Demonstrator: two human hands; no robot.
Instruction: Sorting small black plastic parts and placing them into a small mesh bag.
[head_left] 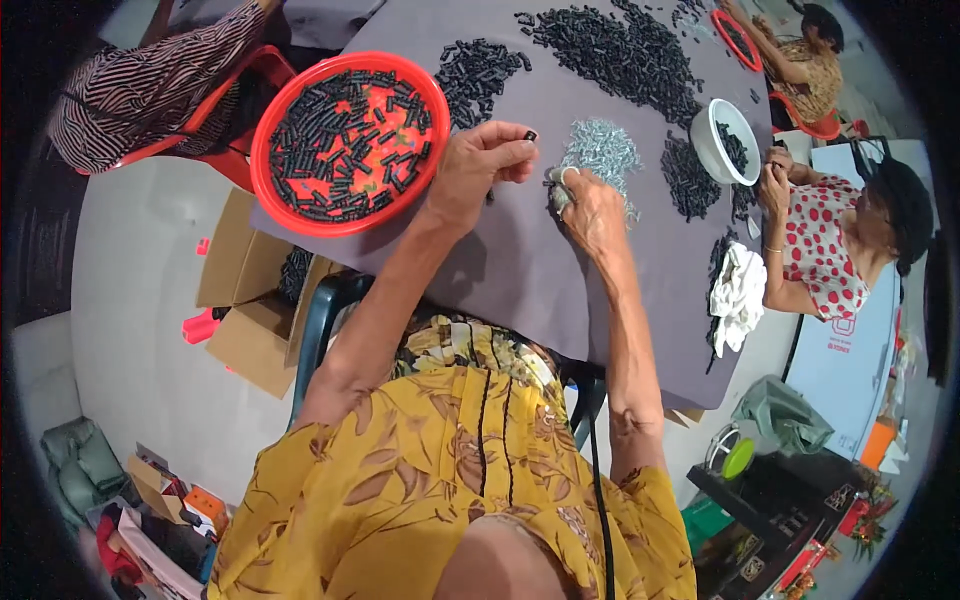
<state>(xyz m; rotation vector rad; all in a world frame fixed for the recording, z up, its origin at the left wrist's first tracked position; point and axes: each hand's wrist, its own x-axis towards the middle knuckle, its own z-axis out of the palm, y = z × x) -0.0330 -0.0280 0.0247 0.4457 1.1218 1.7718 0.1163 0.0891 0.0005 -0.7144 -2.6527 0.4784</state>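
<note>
My left hand [474, 172] pinches a short black tube-like piece [531, 135] between thumb and fingertips, above the grey cloth. Close by on the right, my right hand [594, 212] is closed at the near edge of a pile of small silvery metal pieces [606, 150]. A greyish wrap [560, 196] covers one of its fingers. What the right fingers grip is hidden. Left of my left hand stands a round red basin [262, 165], holding many short black pieces [320, 150].
Heaps of black pieces [620, 55] lie across the grey-covered table [530, 270]. A white bowl [703, 150] and a crumpled white cloth [738, 295] are at the right, near a seated person [825, 235]. An open cardboard box [255, 345] stands below the left table edge.
</note>
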